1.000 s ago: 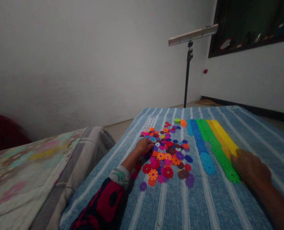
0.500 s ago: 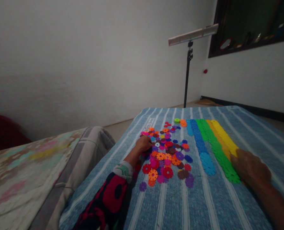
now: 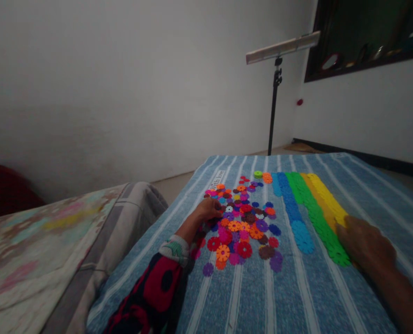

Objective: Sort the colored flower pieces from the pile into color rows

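Note:
My left hand is at the left side of a loose pile of notched plastic discs in red, orange, purple, pink, brown and blue. Its fingers are curled down among the discs, and whatever they pinch is hidden. On the right, my right hand rests at the near end of a row of overlapping yellow discs. Those fingers are bunched, with their tips out of sight. Beside it run a green disc row and a blue disc row, the latter ending in light blue discs.
A blue striped cloth covers the table. Small lime green and orange stacks lie at the rows' far end. To the left stands a surface with a floral cover. Behind the table rises a lamp stand.
My left hand stays at the pile's left side, its wrist and forearm shifted slightly left. My right hand keeps its place by the yellow row. The disc rows look unchanged.

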`<state>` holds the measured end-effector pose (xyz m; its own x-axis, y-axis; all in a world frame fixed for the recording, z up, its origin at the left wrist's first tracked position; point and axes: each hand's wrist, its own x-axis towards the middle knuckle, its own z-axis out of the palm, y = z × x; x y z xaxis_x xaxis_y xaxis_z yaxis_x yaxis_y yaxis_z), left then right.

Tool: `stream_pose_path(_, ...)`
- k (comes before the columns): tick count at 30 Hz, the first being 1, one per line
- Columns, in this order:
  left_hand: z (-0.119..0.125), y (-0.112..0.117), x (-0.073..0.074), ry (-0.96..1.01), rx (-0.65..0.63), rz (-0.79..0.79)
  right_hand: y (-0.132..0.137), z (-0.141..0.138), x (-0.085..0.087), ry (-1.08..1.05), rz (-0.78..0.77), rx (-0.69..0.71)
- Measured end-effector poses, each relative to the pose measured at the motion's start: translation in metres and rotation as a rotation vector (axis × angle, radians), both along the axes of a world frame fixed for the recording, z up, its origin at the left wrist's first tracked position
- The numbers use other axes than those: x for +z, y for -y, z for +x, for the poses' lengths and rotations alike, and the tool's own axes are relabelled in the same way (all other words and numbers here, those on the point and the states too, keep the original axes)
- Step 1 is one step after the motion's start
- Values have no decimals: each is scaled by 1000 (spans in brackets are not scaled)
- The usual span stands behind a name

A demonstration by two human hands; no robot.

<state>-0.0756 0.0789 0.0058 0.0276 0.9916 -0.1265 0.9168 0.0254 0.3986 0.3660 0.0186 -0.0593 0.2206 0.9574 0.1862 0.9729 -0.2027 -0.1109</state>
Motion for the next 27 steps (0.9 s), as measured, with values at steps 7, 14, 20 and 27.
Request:
stream_pose_path(7, 3, 6, -4, -38, -92, 48, 0, -2, 2, -17, 6, -18)
stream_pose_path(14, 6, 11, -1, 89, -158, 27, 0, -1, 3, -1, 1, -7)
stream_pose_path(20, 8, 6, -3, 82, -156, -17, -1, -2, 4, 0, 9, -11)
stream_pose_path(27, 6, 2, -5, 54, -118, 14, -1, -1, 3, -12, -11, -9)
